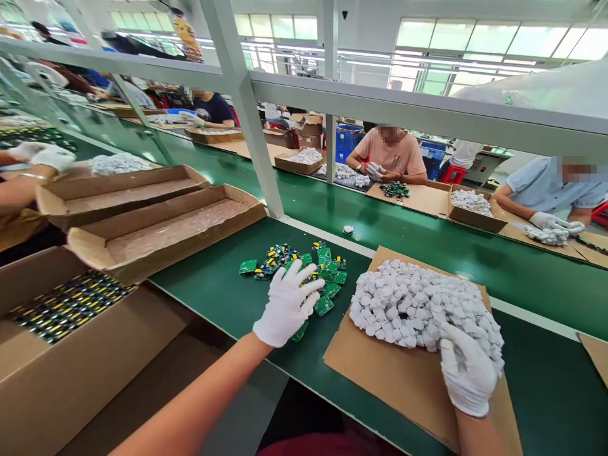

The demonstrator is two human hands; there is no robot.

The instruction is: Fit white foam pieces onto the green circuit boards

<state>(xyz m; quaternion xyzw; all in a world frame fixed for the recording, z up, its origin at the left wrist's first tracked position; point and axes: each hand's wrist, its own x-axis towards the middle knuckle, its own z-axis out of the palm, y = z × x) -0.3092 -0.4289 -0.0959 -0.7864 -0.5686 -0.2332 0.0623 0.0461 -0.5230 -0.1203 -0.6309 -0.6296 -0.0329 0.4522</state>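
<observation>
My left hand (291, 303), in a white glove, reaches over a loose heap of green circuit boards (327, 269) with its fingers spread. Yellow and dark components show on some of the boards. At the near edge of a wide pile of small white plastic pieces (403, 301) is my gloved right hand (468, 370). Its thumb and fingers curl toward each other against the pile, and whatever lies between the fingertips is hidden. Under the white pieces lies a flat cardboard sheet (368, 373).
Two shallow cardboard trays (171, 234) and a deep box (95, 342) of boards in rows stand at left. A metal frame post (251, 120) rises ahead. One white piece (348, 230) lies on the green belt (313, 206). Co-workers sit opposite; another's gloved hands show at left.
</observation>
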